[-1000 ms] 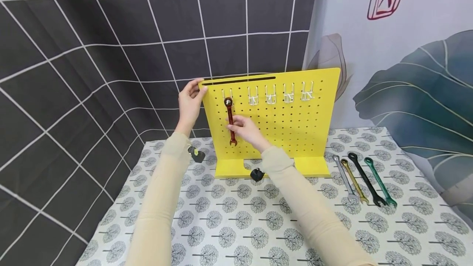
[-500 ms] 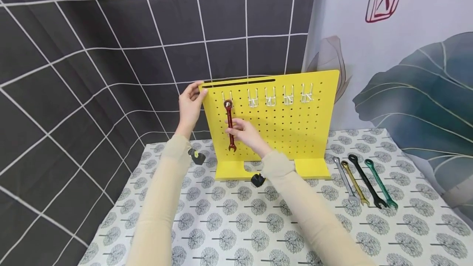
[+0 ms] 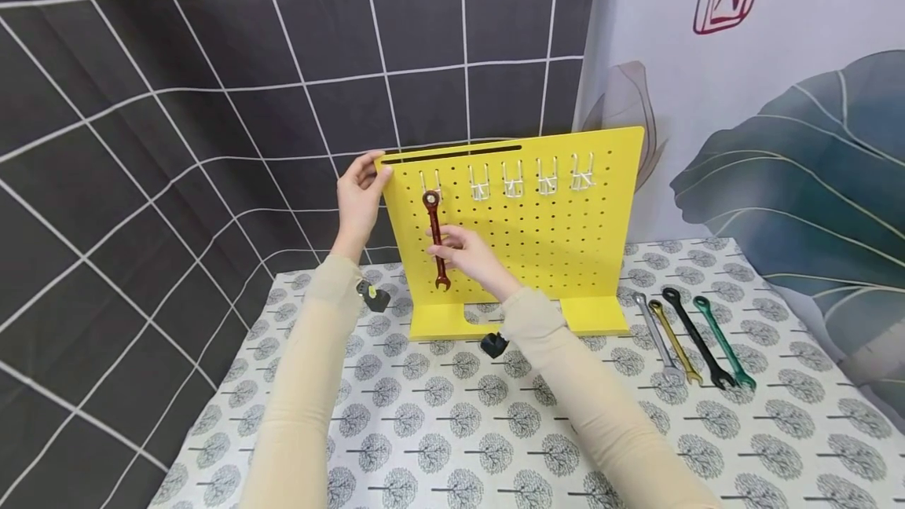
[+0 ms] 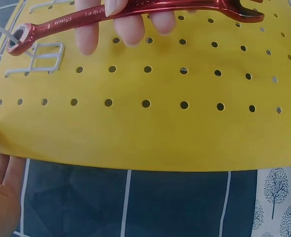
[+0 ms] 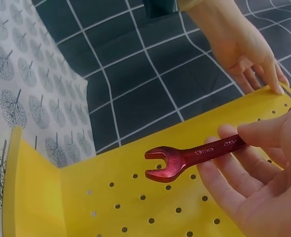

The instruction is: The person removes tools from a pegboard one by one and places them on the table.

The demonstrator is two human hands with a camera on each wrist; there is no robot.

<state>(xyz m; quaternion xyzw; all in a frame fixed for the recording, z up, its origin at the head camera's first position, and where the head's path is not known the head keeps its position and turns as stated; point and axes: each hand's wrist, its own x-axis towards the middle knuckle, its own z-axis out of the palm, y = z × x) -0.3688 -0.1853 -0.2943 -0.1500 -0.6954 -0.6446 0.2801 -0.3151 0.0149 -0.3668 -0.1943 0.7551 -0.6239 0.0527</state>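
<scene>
My right hand [image 3: 474, 258] pinches a red combination wrench [image 3: 436, 238] by its shank, thumb in front and fingers behind. The wrench stands nearly upright before the yellow pegboard [image 3: 523, 258], ring end up and open end down. In the left wrist view, the tip of a white wire hook [image 4: 46, 57] shows through the wrench's ring [image 4: 20, 39]. My left hand [image 3: 358, 199] grips the board's upper left corner, thumb on the front face and fingers behind. "13mm" is marked near the open jaw in the right wrist view.
Several more white hooks [image 3: 513, 181] line the board's upper part, with no tools on them. On the tree-print tablecloth to the right lie a silver wrench [image 3: 659, 340], a gold wrench [image 3: 675, 342], a black wrench [image 3: 696, 336] and a green wrench [image 3: 724, 342]. A dark gridded curtain [image 3: 283, 116] hangs behind.
The red wrench has dropped slightly against the board, and its open end sits lower than a second ago. My left hand has kept its grip on the corner. The head view has shifted a little.
</scene>
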